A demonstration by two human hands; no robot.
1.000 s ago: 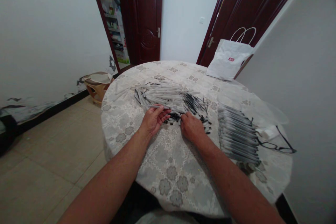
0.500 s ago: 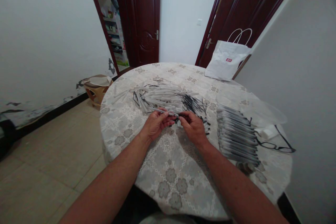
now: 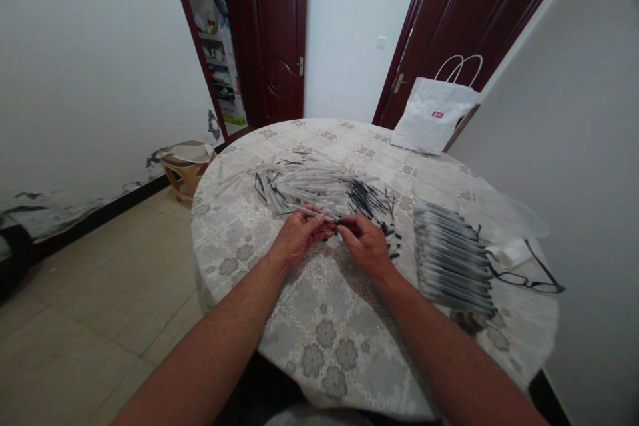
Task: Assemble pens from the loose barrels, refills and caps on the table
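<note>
My left hand (image 3: 298,234) is closed on a whitish pen barrel (image 3: 310,212), which points to the upper left. The fingers of my right hand (image 3: 367,243) pinch at the barrel's right end, on a small dark part that looks like a pen cap (image 3: 338,223). Just beyond both hands lies a loose heap of white pen barrels (image 3: 309,183). Thin black refills (image 3: 367,196) are bunched at its right side. Small black caps (image 3: 394,239) lie beside my right hand, partly hidden by it. Farther right, a row of assembled-looking pens (image 3: 449,256) is lined up.
A round table with a flowered cloth (image 3: 324,346) bears everything. On its right are eyeglasses (image 3: 532,283), a white tissue-like piece (image 3: 512,253) and clear plastic (image 3: 514,210). A white paper bag (image 3: 434,116) stands at the back; a stool (image 3: 184,163) is at left.
The two hands have drawn slightly closer at the barrel's right end, and the left fingers have closed more. The view has shifted a little; the piles look the same.
</note>
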